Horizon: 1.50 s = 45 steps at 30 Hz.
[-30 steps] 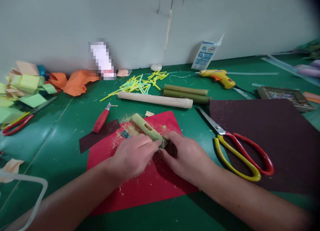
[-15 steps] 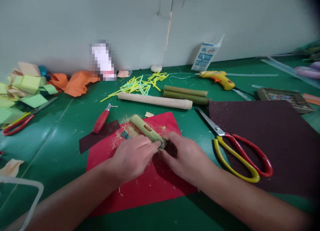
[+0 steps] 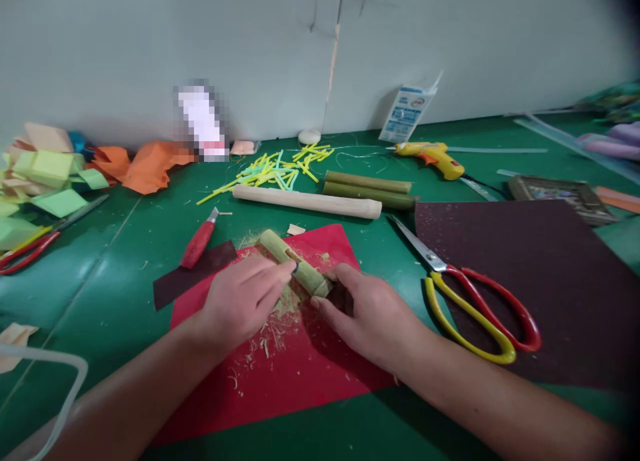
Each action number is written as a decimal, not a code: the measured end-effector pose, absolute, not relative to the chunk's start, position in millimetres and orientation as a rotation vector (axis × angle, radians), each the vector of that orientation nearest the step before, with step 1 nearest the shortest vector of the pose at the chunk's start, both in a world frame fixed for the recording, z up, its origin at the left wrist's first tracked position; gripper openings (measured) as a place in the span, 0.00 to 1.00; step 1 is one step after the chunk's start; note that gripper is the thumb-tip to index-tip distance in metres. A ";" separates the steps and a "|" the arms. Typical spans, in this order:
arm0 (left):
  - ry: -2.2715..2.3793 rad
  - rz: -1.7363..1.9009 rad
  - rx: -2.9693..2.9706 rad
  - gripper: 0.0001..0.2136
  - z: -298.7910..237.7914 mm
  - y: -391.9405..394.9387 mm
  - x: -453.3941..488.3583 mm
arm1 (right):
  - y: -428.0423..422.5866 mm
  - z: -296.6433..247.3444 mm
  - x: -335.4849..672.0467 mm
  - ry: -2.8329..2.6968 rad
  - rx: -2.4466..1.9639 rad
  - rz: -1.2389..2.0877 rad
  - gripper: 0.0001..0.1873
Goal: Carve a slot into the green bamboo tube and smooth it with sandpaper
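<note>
A pale green bamboo tube [image 3: 306,272] with a rectangular slot cut in its upper side lies slanted over a red sheet [image 3: 320,374]. My right hand [image 3: 373,314] pinches its near end between thumb and fingers. My left hand [image 3: 245,298] is closed on a small dark piece that looks like sandpaper [image 3: 295,268], pressed on the tube just beside the slot. Most of that piece is hidden by the fingers. Fine shavings [image 3: 273,338] are scattered on the red sheet around the tube.
A red-handled knife [image 3: 199,241] lies on a dark strip [image 3: 175,284] to the left. Large scissors [image 3: 450,274] rest partly on a dark brown sheet [image 3: 510,268]. Behind are a pale rod [image 3: 305,202], green bamboo tubes [image 3: 370,188], cut straws [image 3: 270,171] and a yellow glue gun [image 3: 435,159].
My left hand has slid up and left along the tube, from its near end to the slot. Shavings on the red sheet are now uncovered. My right hand keeps its hold.
</note>
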<state>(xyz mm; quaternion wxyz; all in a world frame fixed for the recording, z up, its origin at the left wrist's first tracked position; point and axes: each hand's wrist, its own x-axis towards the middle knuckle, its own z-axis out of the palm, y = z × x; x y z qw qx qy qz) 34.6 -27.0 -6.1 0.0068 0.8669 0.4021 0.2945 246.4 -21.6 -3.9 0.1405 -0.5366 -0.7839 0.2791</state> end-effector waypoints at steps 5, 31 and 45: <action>1.322 0.840 2.645 0.12 -10.8 -16.3 33.5 | -22.7 -2.3 244.6 -2.314 -1.565 0.747 0.08; 1.430 0.666 2.783 0.15 -9.0 -12.8 40.2 | -24.6 -7.4 242.8 -2.356 -1.582 0.672 0.10; 1.397 0.639 2.763 0.14 -7.7 -15.4 40.0 | -25.5 -8.7 242.8 -2.304 -1.626 0.711 0.10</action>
